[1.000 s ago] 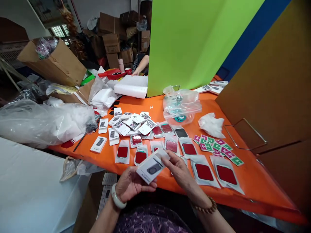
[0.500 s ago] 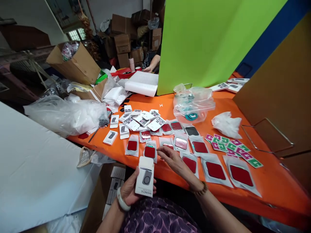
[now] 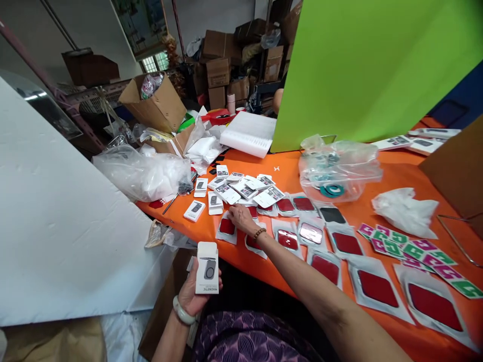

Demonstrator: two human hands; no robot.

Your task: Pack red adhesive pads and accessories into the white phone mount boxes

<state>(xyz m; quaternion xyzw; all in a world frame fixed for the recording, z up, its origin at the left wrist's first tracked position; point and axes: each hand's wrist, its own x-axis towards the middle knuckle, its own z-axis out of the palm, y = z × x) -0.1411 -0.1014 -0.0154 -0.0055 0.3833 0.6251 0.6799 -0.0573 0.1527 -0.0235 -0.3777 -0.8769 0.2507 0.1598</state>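
Observation:
In my left hand is a small white carton, its front printed with a dark device and the word MAGNETIC. Low at the table's front edge, the hand wraps round it from behind. My right hand stretches across to the left, fingers bent down and closed by the top corner of a pale pouch with a red square in it. Whatever its fingertips pinch is hidden. Similar pouches with red squares lie in rows to the right. Behind the hand is a heap of white cartons.
A clear bag with teal rings sits at the back, before a green panel. Pink and green cards lie right, near crumpled white plastic. A white board stands left, and an open carton is behind.
My right hand has moved left and away from me, to the leftmost pouch, its fingers now bent down. My left hand still holds the carton. The view has turned left.

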